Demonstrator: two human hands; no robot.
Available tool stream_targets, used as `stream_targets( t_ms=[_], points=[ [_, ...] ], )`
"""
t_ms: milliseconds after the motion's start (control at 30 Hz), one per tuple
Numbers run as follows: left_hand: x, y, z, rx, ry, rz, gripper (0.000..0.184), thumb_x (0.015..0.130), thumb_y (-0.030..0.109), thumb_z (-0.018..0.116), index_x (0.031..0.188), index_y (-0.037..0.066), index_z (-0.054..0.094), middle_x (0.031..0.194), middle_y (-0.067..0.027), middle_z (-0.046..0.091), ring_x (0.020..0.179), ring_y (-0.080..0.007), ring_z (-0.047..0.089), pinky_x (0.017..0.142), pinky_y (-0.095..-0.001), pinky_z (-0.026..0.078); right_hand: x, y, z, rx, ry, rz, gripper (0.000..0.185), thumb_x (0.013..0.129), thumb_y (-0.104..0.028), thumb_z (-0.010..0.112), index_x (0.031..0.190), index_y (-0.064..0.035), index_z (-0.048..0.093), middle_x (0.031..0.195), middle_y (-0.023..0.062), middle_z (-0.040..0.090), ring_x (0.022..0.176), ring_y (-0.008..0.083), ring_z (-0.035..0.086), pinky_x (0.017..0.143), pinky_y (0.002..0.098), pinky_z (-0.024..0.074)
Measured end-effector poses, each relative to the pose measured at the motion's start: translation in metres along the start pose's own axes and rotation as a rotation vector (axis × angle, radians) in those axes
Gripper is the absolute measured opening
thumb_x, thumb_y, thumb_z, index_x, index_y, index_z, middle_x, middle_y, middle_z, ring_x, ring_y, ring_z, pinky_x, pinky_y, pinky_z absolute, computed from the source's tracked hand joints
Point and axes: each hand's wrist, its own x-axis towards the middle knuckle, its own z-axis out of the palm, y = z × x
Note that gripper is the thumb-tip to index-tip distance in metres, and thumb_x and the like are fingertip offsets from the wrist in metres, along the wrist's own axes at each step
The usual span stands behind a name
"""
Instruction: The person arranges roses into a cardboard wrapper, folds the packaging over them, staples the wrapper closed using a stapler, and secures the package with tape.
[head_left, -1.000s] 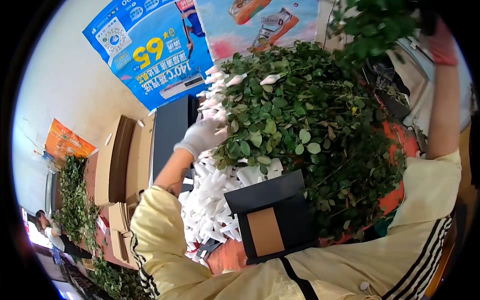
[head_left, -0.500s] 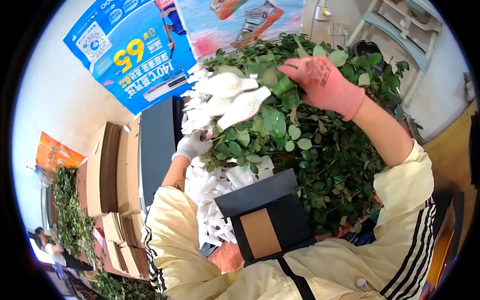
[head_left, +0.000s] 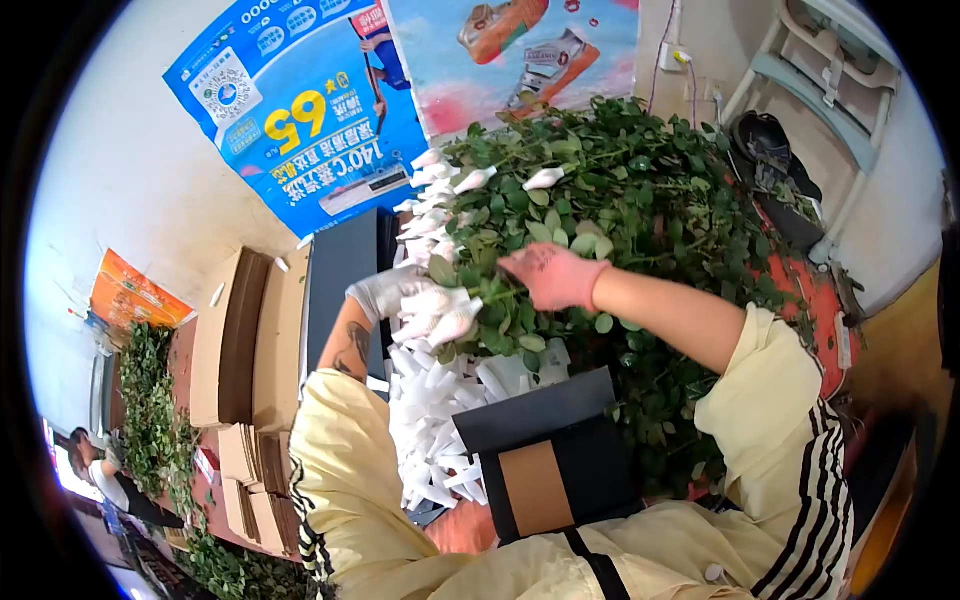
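In a white glove, my left hand is closed at the head end of a small bunch of roses, whose buds wear white net sleeves. Its fingertips are partly hidden by leaves and buds. My right hand, in a pink glove, is shut around the same roses' green stems, just right of the heads. Beneath and behind lies a large heap of leafy rose stems. More sleeved rose heads line its left edge.
Loose white sleeves are piled below my hands, beside a black box close to my body. Cardboard sheets and a dark panel stand at the left. A folded chair leans at the right. Another person is far left.
My right hand has come down and left from over the heap, with the roses. Their heads are now lower, in front of my left hand. The camera view has shifted slightly.
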Motion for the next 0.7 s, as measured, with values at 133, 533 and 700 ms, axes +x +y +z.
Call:
stream_targets(
  t_ms=[133, 533, 700],
  points=[
    [0.003, -0.006, -0.002, 0.849, 0.052, 0.682, 0.026, 0.088, 0.016, 0.053, 0.105, -0.002, 0.063, 0.109, -0.0111, 0.063, 0.104, -0.0186, 0.055, 0.094, -0.0309, 0.04, 0.006, -0.011, 0.01, 0.032, -0.059, 0.043, 0.047, 0.079, -0.014, 0.048, 0.125, -0.0035, 0.048, 0.108, 0.016, 0.061, 0.1, 0.0299, 0.059, 0.087, 0.0377, 0.0453],
    [0.022, 0.0, 0.075, 0.903, 0.788, 0.353, 0.054, 0.075, 0.028, 0.063, 0.124, 0.009, 0.053, 0.123, -0.0187, 0.052, 0.116, -0.0337, 0.048, 0.098, -0.039, 0.038, -0.082, 0.066, -0.134, -0.011, 0.703, 0.381, 0.046, 0.077, -0.018, 0.059, 0.118, -0.0002, 0.051, 0.102, 0.0175, 0.06, 0.098, 0.0363, 0.058, 0.092, 0.0411, 0.0426],
    [0.048, -0.025, 0.07, 1.18, 0.937, 0.396, 0.054, 0.076, 0.032, 0.057, 0.121, 0.003, 0.051, 0.122, -0.0207, 0.049, 0.114, -0.0362, 0.044, 0.097, -0.045, 0.034, -0.165, 0.167, -0.231, 0.323, 0.995, 0.658, 0.037, 0.079, -0.018, 0.062, 0.112, -0.0019, 0.055, 0.105, 0.0201, 0.062, 0.103, 0.0336, 0.056, 0.09, 0.039, 0.0439]
  ],
)
